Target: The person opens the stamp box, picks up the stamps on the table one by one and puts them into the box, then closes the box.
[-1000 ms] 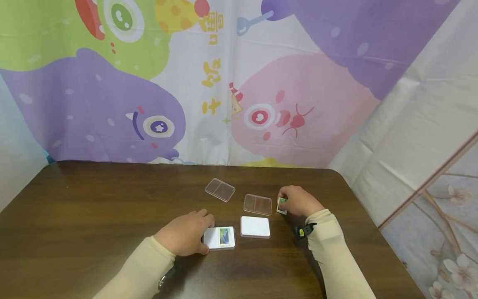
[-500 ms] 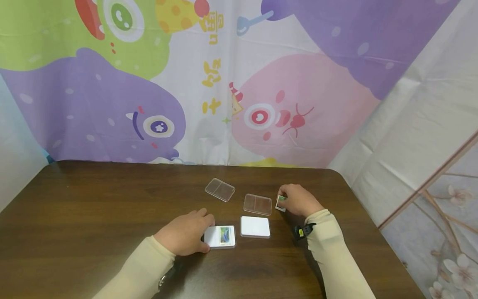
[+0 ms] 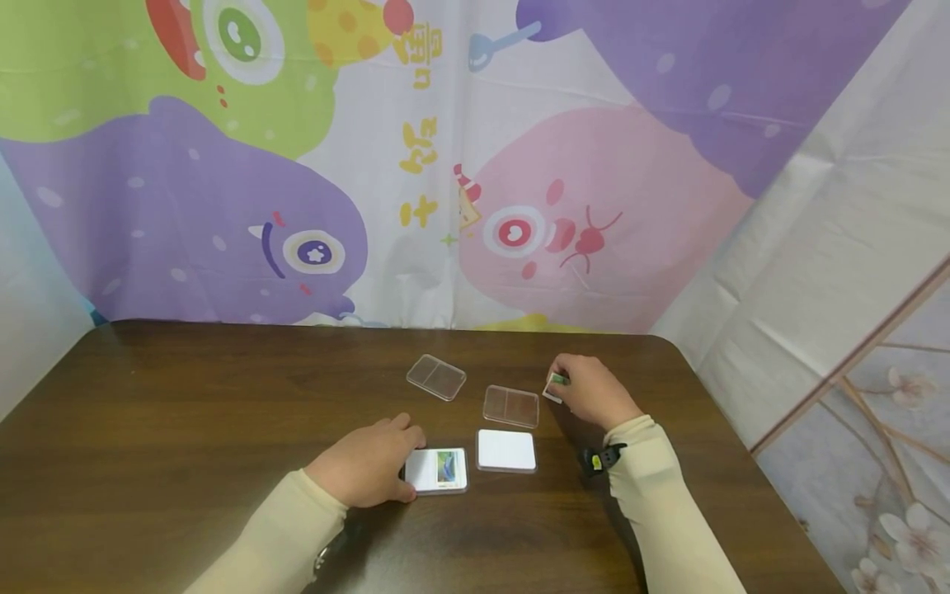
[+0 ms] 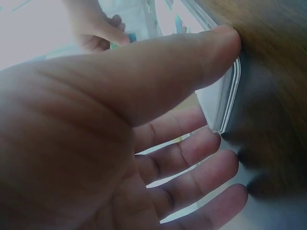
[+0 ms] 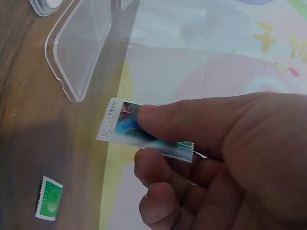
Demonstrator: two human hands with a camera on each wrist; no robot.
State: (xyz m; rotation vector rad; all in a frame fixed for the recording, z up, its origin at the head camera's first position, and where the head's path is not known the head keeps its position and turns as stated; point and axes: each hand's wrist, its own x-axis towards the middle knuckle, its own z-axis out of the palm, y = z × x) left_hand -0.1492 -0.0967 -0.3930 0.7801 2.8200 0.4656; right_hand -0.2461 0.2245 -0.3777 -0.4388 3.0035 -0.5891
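My left hand holds the left end of a clear plastic case, thumb at the near edge and fingers at the far one. A white insert fills this case, and a blue-green postage stamp shows at its right side. Between right thumb and fingers, my right hand pinches another postage stamp, white-edged with a blue and green picture, lifted above the table. Part of that stamp is covered by the thumb. A green stamp lies on the table below the right hand in the right wrist view.
A second case with a white insert lies right of the held one. Behind it are two clear lids, one angled, one nearer the right hand. The brown wooden table ends at a cartoon-printed curtain.
My right hand has lifted the stamp and moved slightly away from me and to the left, tilting it. The left hand stays on its case.
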